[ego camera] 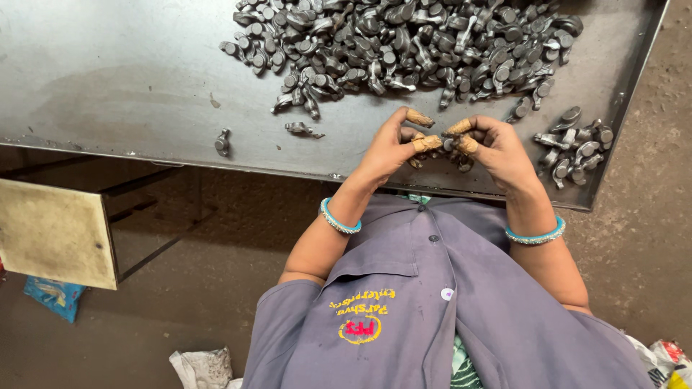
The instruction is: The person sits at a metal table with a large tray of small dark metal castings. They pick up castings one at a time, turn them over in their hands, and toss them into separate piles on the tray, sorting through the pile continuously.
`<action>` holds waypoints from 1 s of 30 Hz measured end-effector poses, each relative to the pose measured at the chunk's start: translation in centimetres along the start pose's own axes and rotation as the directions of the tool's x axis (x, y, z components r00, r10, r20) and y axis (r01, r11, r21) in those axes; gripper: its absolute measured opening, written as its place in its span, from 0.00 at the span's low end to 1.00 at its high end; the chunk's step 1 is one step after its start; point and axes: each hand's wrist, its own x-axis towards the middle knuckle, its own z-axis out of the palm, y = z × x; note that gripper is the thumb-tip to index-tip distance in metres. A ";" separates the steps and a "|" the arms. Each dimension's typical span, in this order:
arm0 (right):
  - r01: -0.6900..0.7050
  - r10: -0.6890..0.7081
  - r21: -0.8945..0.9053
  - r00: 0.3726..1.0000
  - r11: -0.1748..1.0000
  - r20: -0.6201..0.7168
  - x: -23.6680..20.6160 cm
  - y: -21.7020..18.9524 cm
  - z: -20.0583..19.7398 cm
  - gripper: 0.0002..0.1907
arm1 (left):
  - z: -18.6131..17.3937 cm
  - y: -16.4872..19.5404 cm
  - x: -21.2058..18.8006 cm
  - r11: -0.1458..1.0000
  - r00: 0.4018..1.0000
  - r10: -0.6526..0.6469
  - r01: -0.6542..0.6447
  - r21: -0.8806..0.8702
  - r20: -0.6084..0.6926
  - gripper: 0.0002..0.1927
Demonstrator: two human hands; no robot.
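Observation:
My left hand and my right hand meet over the near edge of a grey metal table. Tan wraps cover several fingertips on both hands. Pinched between the fingers of both hands are small dark forged metal parts; how many each hand holds is hidden by the fingers. A large heap of the same parts lies on the table beyond my hands. A smaller group of parts sits just right of my right hand. Each wrist wears a light blue bangle.
Two stray parts lie alone left of my hands. The table's raised rim runs along the right side. Below left stand a tan board on a dark frame, a blue packet and a white bag on the dirt floor.

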 end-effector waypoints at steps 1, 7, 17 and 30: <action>-0.031 0.031 -0.007 0.999 0.999 -0.006 0.0 0.1 0.0 0.11 | 0.1 -0.1 0.0 0.999 1.000 -0.003 0.003 0.040 -0.007 0.20; -0.144 0.148 -0.129 0.989 0.981 0.028 0.7 -1.4 -0.4 0.07 | 0.2 -0.1 -0.4 0.942 0.991 0.096 -0.061 0.330 -0.091 0.18; 0.282 -0.417 -0.837 0.906 0.469 0.072 0.0 -4.5 4.8 0.25 | -0.9 -0.3 0.0 0.912 0.908 0.302 -0.187 0.364 -0.291 0.13; -0.047 0.074 0.506 0.997 0.861 -0.034 -0.4 0.7 0.2 0.21 | -0.4 0.4 -0.9 0.687 0.772 0.566 -0.248 0.684 -0.289 0.14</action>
